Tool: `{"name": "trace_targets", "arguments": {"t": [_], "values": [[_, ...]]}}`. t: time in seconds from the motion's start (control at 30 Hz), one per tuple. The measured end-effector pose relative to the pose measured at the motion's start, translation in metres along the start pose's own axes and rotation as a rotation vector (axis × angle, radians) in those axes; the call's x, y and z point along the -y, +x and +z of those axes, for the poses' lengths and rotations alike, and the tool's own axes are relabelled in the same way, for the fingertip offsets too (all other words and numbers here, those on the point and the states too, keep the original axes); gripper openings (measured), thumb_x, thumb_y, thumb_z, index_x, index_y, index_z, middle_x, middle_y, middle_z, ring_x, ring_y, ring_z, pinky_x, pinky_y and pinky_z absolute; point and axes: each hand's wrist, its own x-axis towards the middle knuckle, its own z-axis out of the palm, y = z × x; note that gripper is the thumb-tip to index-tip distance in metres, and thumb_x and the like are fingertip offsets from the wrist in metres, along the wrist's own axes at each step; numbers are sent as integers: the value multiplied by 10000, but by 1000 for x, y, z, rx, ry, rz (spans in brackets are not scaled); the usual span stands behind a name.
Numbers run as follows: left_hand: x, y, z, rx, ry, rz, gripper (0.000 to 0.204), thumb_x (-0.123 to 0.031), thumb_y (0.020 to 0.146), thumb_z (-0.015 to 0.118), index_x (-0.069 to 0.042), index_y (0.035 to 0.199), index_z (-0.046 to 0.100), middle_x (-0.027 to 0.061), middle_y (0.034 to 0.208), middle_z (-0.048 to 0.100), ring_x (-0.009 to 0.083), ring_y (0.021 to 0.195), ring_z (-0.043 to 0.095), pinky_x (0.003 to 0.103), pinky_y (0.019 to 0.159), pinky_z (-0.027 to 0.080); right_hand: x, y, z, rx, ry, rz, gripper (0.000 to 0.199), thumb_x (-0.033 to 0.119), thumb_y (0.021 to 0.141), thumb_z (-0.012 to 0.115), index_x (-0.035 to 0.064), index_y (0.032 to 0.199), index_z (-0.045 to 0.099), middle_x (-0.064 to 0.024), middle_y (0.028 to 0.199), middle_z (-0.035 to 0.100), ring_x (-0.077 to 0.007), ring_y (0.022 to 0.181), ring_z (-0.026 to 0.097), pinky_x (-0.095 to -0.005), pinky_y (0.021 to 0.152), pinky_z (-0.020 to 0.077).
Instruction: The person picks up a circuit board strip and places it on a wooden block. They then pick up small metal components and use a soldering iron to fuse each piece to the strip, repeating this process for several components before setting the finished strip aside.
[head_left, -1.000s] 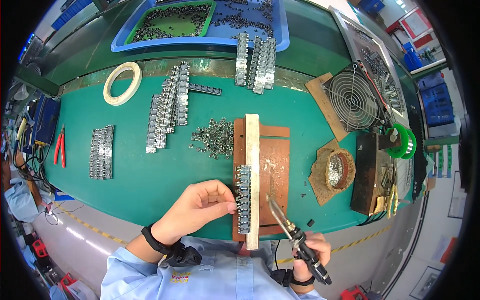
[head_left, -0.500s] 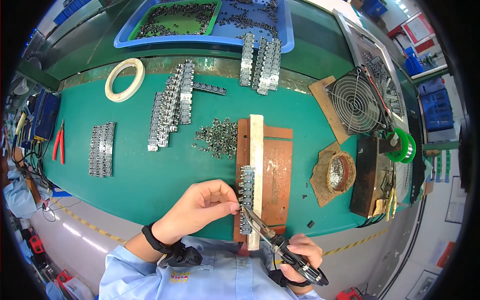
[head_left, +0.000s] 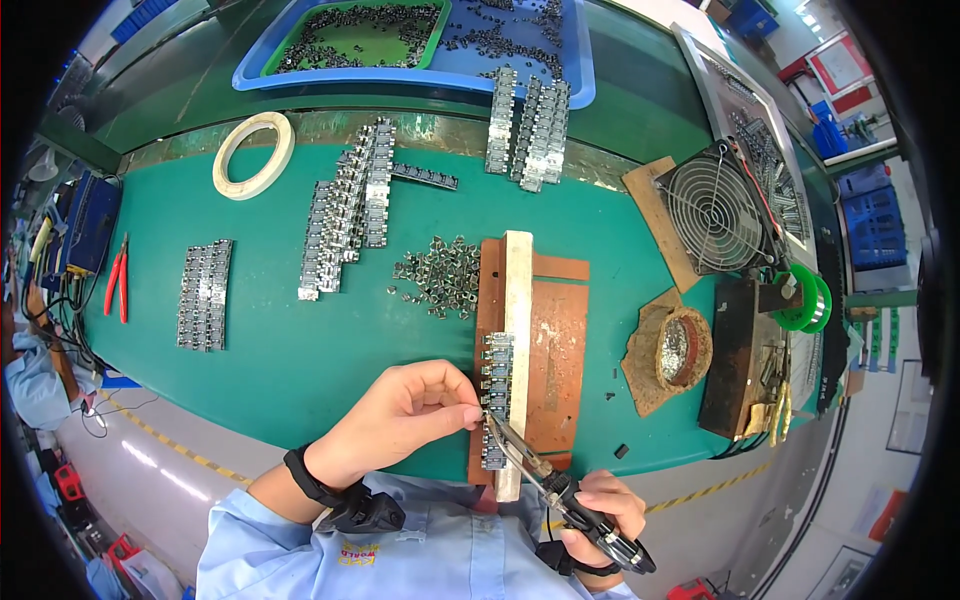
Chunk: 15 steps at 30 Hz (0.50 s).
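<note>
Green bench mat (head_left: pixel 300 350); yellow-striped grey floor (head_left: pixel 180 470); factory room.

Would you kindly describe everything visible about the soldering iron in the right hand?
The soldering iron is a slim tool with a dark handle and a metal shaft. The right hand grips its handle low in the view. It slants up and left, its tip meeting the strip of small metal parts beside the left hand's fingertips.

The desk (head_left: pixel 300 330) is teal green. A cream rail (head_left: pixel 517 300) lies on a reddish-brown board (head_left: pixel 556 340). The clips (head_left: pixel 440 275) are silver-grey. The tape ring (head_left: pixel 253 154) is off-white, the pliers (head_left: pixel 117 280) red-handled, the tray (head_left: pixel 580 70) blue, the spool (head_left: pixel 805 300) bright green. The sleeves (head_left: pixel 300 545) are light blue, the wristband (head_left: pixel 305 478) black.
</note>
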Motion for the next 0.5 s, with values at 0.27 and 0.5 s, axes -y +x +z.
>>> {"name": "trace_targets", "arguments": {"t": [0.27, 0.5], "values": [[0, 0, -2, 36, 9, -2, 80, -64, 852, 568, -7, 900, 540, 16, 862, 589, 71, 810, 550, 217, 737, 444, 2, -2, -2, -18, -8, -10, 388, 119, 606, 775, -9, 914, 577, -151, 716, 594, -251, 592, 565, -311, 540, 452], [-2, 0, -2, 32, 9, -16, 83, -66, 852, 568, -8, 903, 539, 18, 862, 588, 72, 813, 550, 217, 740, 444, 1, 0, 0, -8, -11, -32, 381, 124, 609, 773, -10, 907, 578, -143, 695, 596, -244, 564, 559, -304, 527, 449]]}}
